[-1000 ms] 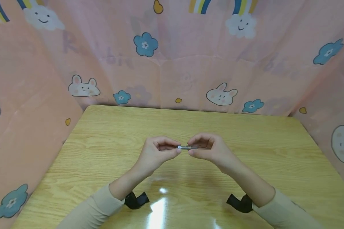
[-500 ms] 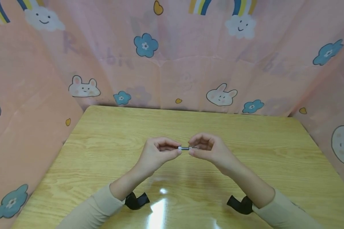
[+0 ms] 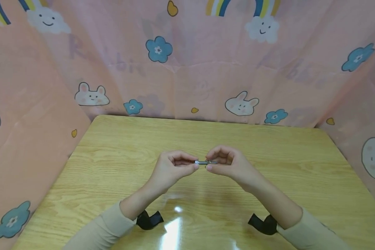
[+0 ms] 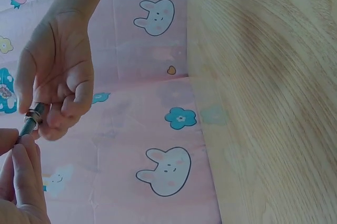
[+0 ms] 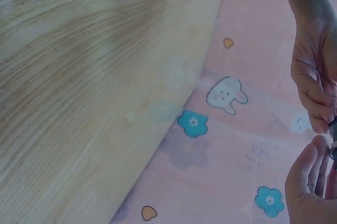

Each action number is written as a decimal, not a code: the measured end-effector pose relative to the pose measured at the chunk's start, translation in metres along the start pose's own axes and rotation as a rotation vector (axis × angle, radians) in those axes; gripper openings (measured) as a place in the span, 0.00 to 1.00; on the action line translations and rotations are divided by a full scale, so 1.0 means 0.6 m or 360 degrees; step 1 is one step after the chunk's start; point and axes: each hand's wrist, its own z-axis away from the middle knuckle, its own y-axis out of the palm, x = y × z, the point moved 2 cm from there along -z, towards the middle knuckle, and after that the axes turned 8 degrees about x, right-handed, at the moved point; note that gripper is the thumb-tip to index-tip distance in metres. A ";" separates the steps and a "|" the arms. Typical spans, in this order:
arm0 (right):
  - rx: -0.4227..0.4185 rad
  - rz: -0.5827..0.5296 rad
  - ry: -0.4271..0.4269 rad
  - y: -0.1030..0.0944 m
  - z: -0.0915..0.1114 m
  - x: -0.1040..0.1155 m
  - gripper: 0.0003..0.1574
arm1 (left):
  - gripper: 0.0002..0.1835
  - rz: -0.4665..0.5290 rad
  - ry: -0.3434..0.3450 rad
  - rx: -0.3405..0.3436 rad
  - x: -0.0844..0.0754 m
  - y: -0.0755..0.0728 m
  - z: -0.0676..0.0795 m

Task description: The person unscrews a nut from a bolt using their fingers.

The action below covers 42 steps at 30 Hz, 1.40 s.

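Level above the table, a metal bolt (image 3: 202, 162) is held between both hands. The left hand (image 3: 172, 168) pinches its left end between thumb and fingertips, which hide most of that end. A nut (image 4: 34, 114) sits round the threaded shaft (image 4: 25, 128), seen best in the left wrist view. With thumb and fingertips on either side of this nut, the right hand (image 3: 229, 165) grips it lightly. The bolt's free end pokes out past the nut toward the right palm. In the right wrist view only a dark sliver of the bolt (image 5: 334, 129) shows at the edge.
The wood-grain table (image 3: 128, 139) reaches back to a pink curtain (image 3: 187, 80) printed with rabbits, flowers and clouds. Black straps (image 3: 149, 220) hang under each wrist by the beige sleeves (image 3: 103, 225). Light glares off the table's front (image 3: 172, 232).
Both hands stay in nearly the same place. The right fingertips have shifted slightly about the nut, and more of the bolt's right end shows than half a second ago.
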 end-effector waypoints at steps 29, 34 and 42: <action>-0.0025 -0.0188 -0.0034 -0.003 -0.006 -0.005 0.04 | 0.10 0.0003 -0.0003 0.0008 -0.001 -0.004 -0.004; -0.0010 -0.0215 -0.0056 -0.007 -0.003 -0.009 0.11 | 0.10 -0.0033 -0.0053 0.0010 -0.001 -0.005 -0.003; -0.0013 -0.0181 0.0137 -0.004 -0.006 -0.008 0.10 | 0.10 -0.0038 -0.0056 -0.0004 0.000 -0.008 -0.001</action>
